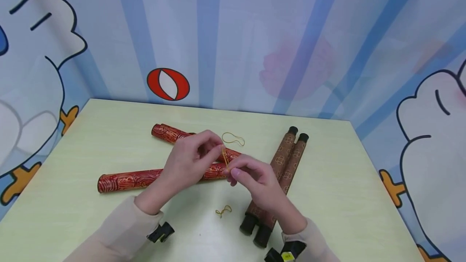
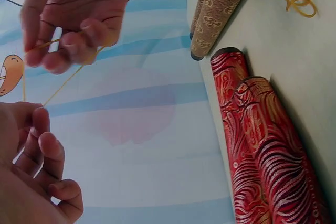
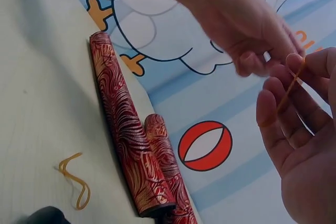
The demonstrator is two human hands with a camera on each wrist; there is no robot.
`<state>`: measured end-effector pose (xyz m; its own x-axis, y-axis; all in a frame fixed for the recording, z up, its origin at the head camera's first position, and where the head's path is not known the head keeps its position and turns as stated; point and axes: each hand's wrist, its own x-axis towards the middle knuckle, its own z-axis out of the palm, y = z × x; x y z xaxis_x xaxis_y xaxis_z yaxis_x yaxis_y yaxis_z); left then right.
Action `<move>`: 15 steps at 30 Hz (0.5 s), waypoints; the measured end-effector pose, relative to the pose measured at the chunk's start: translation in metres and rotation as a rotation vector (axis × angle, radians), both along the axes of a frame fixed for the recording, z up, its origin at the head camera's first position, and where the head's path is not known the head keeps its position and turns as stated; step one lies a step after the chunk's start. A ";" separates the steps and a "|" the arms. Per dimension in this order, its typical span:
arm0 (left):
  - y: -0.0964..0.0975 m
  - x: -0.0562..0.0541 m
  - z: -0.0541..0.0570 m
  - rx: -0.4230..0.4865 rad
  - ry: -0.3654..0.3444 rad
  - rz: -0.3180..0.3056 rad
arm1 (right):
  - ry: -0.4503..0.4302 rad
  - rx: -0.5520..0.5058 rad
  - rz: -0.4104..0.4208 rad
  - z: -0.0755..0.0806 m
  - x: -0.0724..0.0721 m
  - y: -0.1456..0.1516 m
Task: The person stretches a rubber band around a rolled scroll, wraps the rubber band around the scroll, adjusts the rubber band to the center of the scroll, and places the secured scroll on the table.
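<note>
A thin yellow rubber band (image 1: 225, 157) is stretched between my two hands. My left hand (image 1: 191, 160) pinches its upper end between thumb and fingertips. With bent fingers, my right hand (image 1: 259, 178) holds the lower end; in the left wrist view the band (image 2: 64, 84) runs in taut strands to those fingers. Both hands are raised over two red patterned rolls (image 1: 129, 180), which lie at an angle to each other and are partly hidden behind the hands and left forearm.
Two brown patterned rolls with black ends (image 1: 282, 163) lie side by side, partly behind the right hand. One loose yellow band (image 1: 234, 138) lies beyond the hands, and a twisted one (image 1: 223, 211) nearer the front. A printed cloth backdrop (image 1: 233, 43) rises behind the pale table (image 1: 349, 197).
</note>
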<state>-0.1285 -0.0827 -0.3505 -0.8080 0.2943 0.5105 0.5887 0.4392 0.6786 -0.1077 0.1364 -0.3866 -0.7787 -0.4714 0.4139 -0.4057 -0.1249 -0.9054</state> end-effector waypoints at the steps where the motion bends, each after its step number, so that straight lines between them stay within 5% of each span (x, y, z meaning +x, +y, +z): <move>1: 0.000 0.000 0.001 -0.005 0.022 -0.007 | -0.012 0.004 0.004 -0.002 -0.001 0.001; 8: 0.002 0.006 0.008 -0.103 0.209 -0.058 | -0.181 0.020 0.018 -0.009 -0.008 0.008; 15: 0.007 0.011 0.011 -0.190 0.391 -0.096 | -0.257 0.013 0.109 -0.012 -0.011 0.012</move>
